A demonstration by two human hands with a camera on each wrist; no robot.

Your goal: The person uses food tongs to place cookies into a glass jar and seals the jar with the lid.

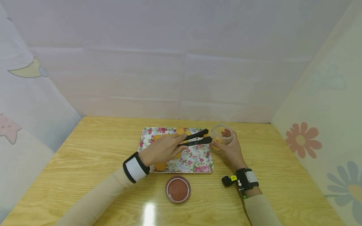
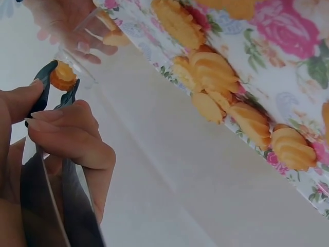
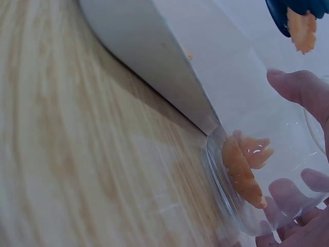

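- Left hand over the floral tray; fingers curled round black tongs, squeezing them; tong tips point right, toward the jar.
- Left wrist view: tong tips pinch one orange cookie, clear of the tray and just beside the jar rim; not yet inside the jar.
- Tray lies mid-surface on the wooden surface; several orange cookies lie on it, some overlapping near the edge; more sit at the far end in the head view.
- Brown round lid lies flat on the surface, near the tray's front edge, apart from the jar; jar is uncapped.
- Clear glass jar stands just beside the tray's right edge; right hand wraps it, fingers curled round the wall, steadying it.
- Right wrist view: a few cookies rest at the jar bottom; the tonged cookie hangs above.
- Judgement: transfer is partly done; a few cookies in, one in transit, a good number left on the tray; lid not yet on.
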